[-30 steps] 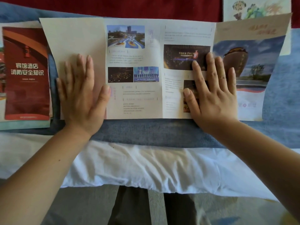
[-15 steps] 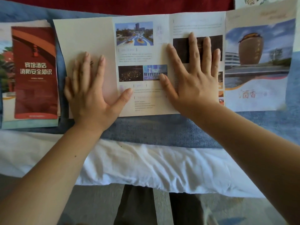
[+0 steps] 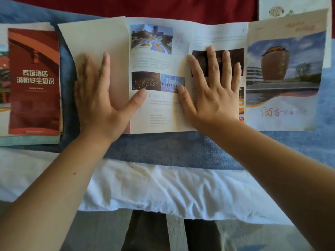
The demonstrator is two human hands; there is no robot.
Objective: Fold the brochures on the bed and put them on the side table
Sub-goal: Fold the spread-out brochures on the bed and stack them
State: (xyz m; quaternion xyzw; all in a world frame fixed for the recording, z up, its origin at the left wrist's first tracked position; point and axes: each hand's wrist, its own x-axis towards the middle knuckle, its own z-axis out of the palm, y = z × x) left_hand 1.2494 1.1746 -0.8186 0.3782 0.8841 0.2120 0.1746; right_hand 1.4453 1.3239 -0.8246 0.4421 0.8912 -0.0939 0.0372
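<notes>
A long multi-panel brochure point(image 3: 159, 60) lies unfolded across the blue blanket on the bed. My left hand point(image 3: 97, 95) presses flat on its blank cream panel at the left, fingers spread, thumb reaching onto the photo panel. My right hand point(image 3: 213, 87) lies flat on the third panel, fingers spread over a dark picture. The rightmost panel point(image 3: 282, 78) shows a round brown building and sky. A folded red brochure point(image 3: 34, 80) with white lettering rests on a small stack at the far left.
The blue blanket point(image 3: 172, 149) covers the bed, with a white sheet point(image 3: 154, 189) hanging over the near edge. A dark red cover point(image 3: 163, 8) lies beyond the brochure. Another printed sheet point(image 3: 290, 6) peeks out at the top right. My legs and the floor show below.
My right hand slid left from the third panel's right edge toward the middle fold. The raised rightmost panel has flattened down. My left hand stayed on the cream panel, thumb spreading wider.
</notes>
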